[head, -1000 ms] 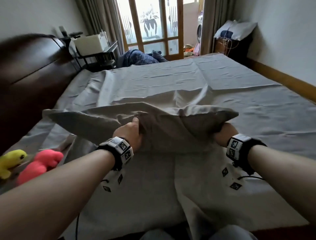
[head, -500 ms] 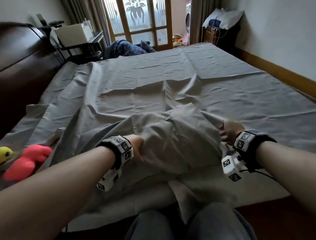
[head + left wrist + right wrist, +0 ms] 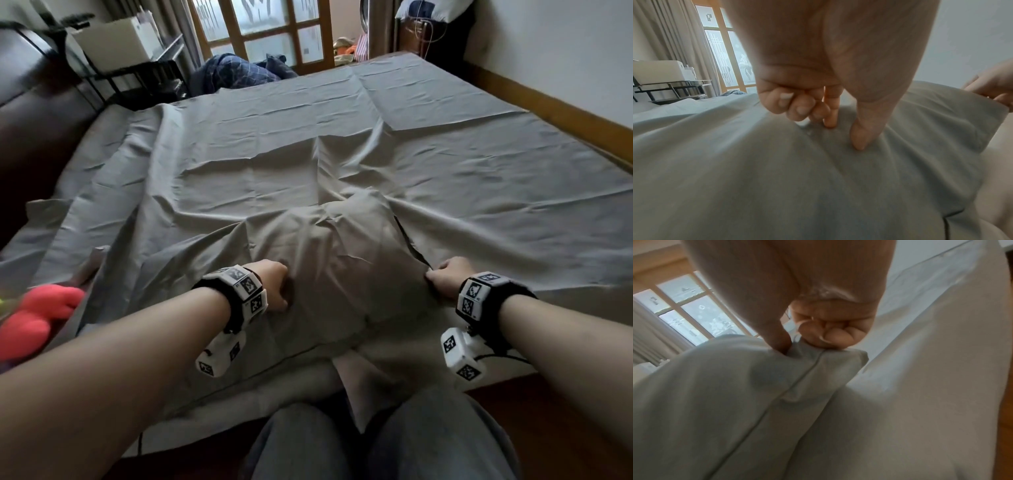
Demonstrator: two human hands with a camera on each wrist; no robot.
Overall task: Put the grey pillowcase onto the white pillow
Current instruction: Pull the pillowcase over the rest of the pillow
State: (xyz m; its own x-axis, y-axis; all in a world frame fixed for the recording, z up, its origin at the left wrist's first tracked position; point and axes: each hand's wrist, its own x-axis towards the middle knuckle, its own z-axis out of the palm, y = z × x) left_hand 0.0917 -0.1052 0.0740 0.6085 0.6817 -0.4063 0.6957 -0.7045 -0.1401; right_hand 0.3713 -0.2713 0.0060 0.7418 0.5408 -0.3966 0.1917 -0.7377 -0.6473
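The grey pillowcase [image 3: 342,274] lies plump on the bed near its front edge, its far end pointing away from me. No white pillow surface shows; whatever fills the case is hidden. My left hand [image 3: 274,287] digs into the case's left side. In the left wrist view its thumb and forefinger [image 3: 844,136] pinch into the pillowcase fabric [image 3: 818,178] while the other fingers stay curled. My right hand [image 3: 442,281] pinches the case's right near corner. The right wrist view shows that hand [image 3: 797,340] holding a bunched fold beside the pillowcase seam [image 3: 777,395].
A creased grey sheet [image 3: 411,154] covers the bed. Paler cloth [image 3: 383,363] hangs over the near edge by my knees. Red plush toy [image 3: 37,318] lies at the left, under the dark headboard [image 3: 34,137]. A wooden rail [image 3: 548,113] runs along the right; a blue quilt [image 3: 236,72] lies beyond.
A second ago both hands held the filled case up in the air. It has come down flat onto the bed, and the hands have dropped with it, still holding its sides.
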